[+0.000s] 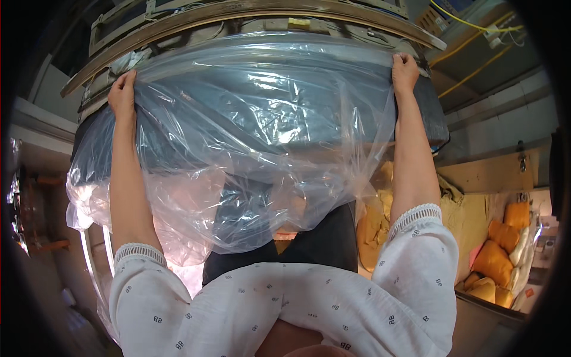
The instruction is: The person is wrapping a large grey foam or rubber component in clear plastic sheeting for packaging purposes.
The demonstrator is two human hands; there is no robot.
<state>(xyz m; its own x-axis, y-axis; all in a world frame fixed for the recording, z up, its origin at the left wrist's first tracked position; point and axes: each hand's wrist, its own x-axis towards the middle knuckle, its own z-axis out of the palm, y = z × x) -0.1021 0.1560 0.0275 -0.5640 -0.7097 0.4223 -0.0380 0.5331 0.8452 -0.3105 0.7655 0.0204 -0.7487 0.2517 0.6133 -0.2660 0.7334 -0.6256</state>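
A large clear plastic sheet (238, 119) stretches between my two hands over a dark padded surface (425, 107). My left hand (123, 94) pinches its far left corner, and my right hand (405, 72) pinches the far right corner. Both arms reach forward, spread wide apart. The sheet's far edge runs fairly straight from hand to hand. Nearer to me it hangs loose in folds, down in front of my dark trousers (333, 238). Light glints off its creases. Through the film the dark surface shows, blurred by the folds.
A long wooden rail (250, 13) crosses behind the sheet. Yellow cables (476, 28) hang at the far right. Orange cushion-like pieces (493, 262) lie heaped at the right, beside brown cardboard or paper (458, 220). White metal bars (90, 262) stand at the lower left.
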